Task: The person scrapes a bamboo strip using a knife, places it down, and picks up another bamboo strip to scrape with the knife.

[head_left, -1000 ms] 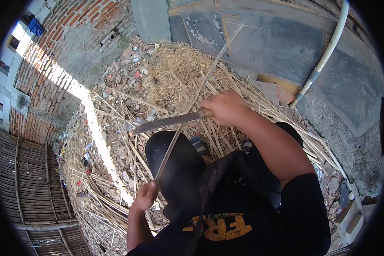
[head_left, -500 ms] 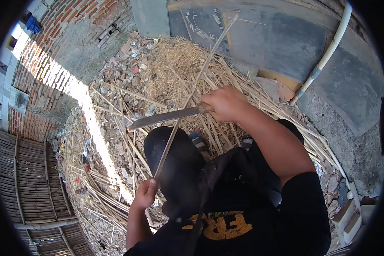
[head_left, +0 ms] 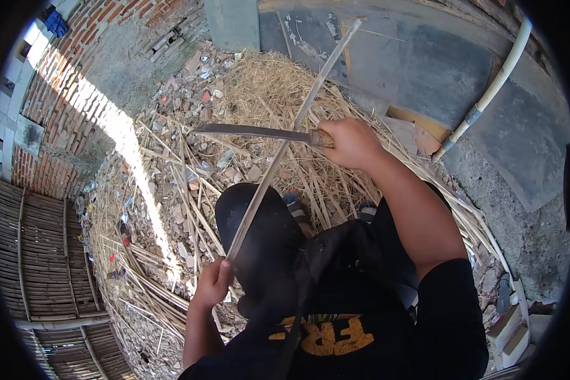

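My left hand [head_left: 214, 282] is closed around the near end of a long, thin bamboo strip [head_left: 259, 194]. The strip slants up and away over my dark-clad knee [head_left: 250, 218], its far end by the grey panels. In my right hand [head_left: 347, 143] is the wooden handle of a machete [head_left: 253, 132], with the fingers wrapped round it. Its long dark blade points left and lies across the strip, about midway along. Whether the edge bites into the bamboo I cannot tell.
Bamboo strips [head_left: 152, 285] and a heap of fine shavings [head_left: 266, 82] cover the rubble ground [head_left: 177, 209]. A brick wall [head_left: 76, 101] stands at the left above a slatted bamboo panel [head_left: 41, 253]. Grey panels [head_left: 411, 69] and a pale pipe [head_left: 494, 85] are at the right.
My right hand and the machete have moved farther along the strip, away from my body. The blade now lies more level. My left hand keeps its hold near my knee.
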Tool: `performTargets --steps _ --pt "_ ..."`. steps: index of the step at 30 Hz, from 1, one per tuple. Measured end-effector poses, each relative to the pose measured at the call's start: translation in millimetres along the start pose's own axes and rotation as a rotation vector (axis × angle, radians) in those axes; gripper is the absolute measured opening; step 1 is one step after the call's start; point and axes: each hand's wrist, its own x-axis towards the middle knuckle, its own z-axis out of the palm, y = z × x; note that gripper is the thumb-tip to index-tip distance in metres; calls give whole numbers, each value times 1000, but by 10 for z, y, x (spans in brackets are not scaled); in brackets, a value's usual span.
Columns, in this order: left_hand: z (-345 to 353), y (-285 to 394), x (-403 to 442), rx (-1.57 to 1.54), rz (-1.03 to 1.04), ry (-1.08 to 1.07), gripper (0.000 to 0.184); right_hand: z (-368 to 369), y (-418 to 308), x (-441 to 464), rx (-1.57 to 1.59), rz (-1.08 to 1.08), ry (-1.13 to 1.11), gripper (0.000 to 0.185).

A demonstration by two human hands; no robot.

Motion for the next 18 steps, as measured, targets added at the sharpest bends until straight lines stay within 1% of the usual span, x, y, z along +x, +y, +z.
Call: performTargets --steps 1,2,5,6,9,13,14,17,18 --pt "25 90 1 7 24 56 43 -58 -33 9 -39 -63 -25 27" --pt "20 95 7 32 25 68 40 -29 -46 -14 -40 -117 4 22" --pt "-22 134 -6 81 -14 80 33 -92 -130 -9 -79 -122 -87 23" --pt "-24 159 8 89 -25 83 31 -84 -141 -12 -71 -119 -89 24" --pt "1 233 18 148 30 151 24 -65 -80 15 -70 -111 -58 28" --pt "55 311 94 247 63 257 27 -88 -102 -31 -44 -98 -24 37" --pt "61 202 143 190 122 299 31 -80 -82 -41 -35 -100 -4 37" --pt "73 318 123 284 46 377 33 -120 -56 -71 2 -104 55 39" --pt "64 269 120 245 41 412 36 -145 -39 -80 18 -99 79 40"
